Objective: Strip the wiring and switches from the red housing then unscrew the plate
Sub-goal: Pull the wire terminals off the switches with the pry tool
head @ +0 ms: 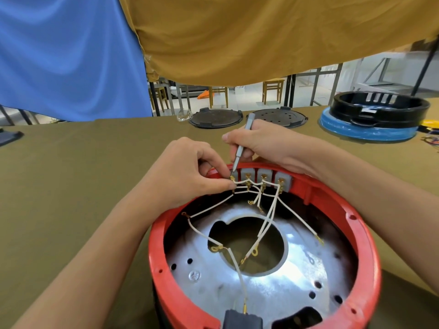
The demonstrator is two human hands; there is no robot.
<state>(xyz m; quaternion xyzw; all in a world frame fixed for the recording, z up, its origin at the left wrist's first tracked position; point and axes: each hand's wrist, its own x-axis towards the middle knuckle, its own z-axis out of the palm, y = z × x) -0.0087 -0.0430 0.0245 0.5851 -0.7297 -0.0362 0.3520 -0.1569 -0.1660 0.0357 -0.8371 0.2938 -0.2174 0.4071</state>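
**Wires Worked Loose**

The round red plastic housing (370, 236) is set on the olive table (71, 186). A thin white wire (213, 207) is pinched by the left hand (187, 172). A slim grey metal screwdriver (242, 146) is gripped by the right hand (266, 143), its tip at the white switches (263, 179).

Prying a wire terminal at the switches

At the red housing's (370, 236) twelve o'clock rim, the right hand (266, 148) holds a grey screwdriver (240, 153) to the leftmost white switch (237, 173); the left hand (190, 172) pinches a white wire (240, 186).
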